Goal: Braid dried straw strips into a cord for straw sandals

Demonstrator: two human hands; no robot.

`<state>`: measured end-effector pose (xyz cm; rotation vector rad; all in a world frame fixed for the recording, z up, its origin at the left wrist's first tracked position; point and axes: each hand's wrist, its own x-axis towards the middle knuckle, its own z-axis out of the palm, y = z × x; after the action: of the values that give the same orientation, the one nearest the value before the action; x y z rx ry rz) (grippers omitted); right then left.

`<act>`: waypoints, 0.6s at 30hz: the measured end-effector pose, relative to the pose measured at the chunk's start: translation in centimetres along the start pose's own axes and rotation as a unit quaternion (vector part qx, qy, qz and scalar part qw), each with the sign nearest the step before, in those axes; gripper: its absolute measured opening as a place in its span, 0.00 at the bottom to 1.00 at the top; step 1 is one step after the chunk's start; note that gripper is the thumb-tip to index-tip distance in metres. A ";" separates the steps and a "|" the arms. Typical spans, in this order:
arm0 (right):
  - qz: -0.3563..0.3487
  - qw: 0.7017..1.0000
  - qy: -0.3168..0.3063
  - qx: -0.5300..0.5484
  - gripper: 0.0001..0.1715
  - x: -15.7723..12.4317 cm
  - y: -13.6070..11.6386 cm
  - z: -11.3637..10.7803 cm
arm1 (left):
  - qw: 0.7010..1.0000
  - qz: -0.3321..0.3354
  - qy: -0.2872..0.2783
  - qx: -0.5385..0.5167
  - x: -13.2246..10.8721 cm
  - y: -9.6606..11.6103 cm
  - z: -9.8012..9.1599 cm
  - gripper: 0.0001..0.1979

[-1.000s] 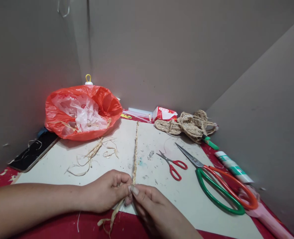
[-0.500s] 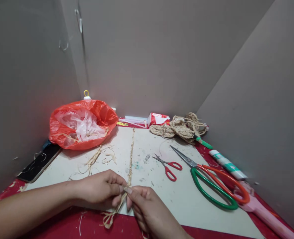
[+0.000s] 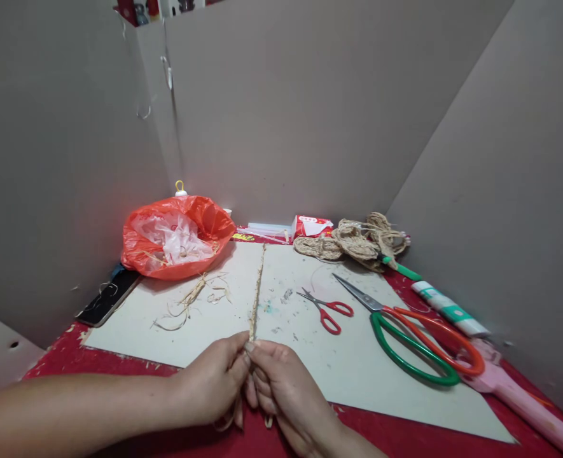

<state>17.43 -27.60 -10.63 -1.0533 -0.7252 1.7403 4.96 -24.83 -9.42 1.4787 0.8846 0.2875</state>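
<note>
A thin braided cord of pale straw-like fibre (image 3: 257, 292) runs from the far side of a white board (image 3: 305, 375) down toward me. My left hand (image 3: 214, 378) pinches its near end between thumb and fingers. Right beside it, my right hand (image 3: 281, 381) grips the same end, and the two hands touch. Loose strand ends poke out below the fingers; most of their length is hidden. Small red-handled scissors (image 3: 329, 310) lie to the right of the cord, blades partly apart. Loose fibre scraps (image 3: 195, 292) lie on the left of the board.
A red plastic bag (image 3: 176, 238) sits at the back left, with a phone (image 3: 109, 298) near it. Twine bundles (image 3: 355, 242) and a tissue pack (image 3: 310, 226) line the back. Large scissors (image 3: 415, 343), a white-and-green tube (image 3: 450, 310) and a pink tool (image 3: 524, 401) occupy the right. Grey partitions surround the table.
Both hands have drawn closer to me and together at the cord's end. The loose strands, plainly visible before, are now mostly covered by the hands. The camera view has shifted slightly left.
</note>
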 end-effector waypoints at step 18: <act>0.030 0.998 -0.047 -0.002 0.26 0.8 -1.1 -1.0 | 0.998 0.015 -0.023 -0.053 2.0 0.2 -3.0 0.20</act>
<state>18.64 -26.44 -10.41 -1.0098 -0.7623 1.8506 4.37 -21.23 -9.46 1.3960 0.7997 0.3171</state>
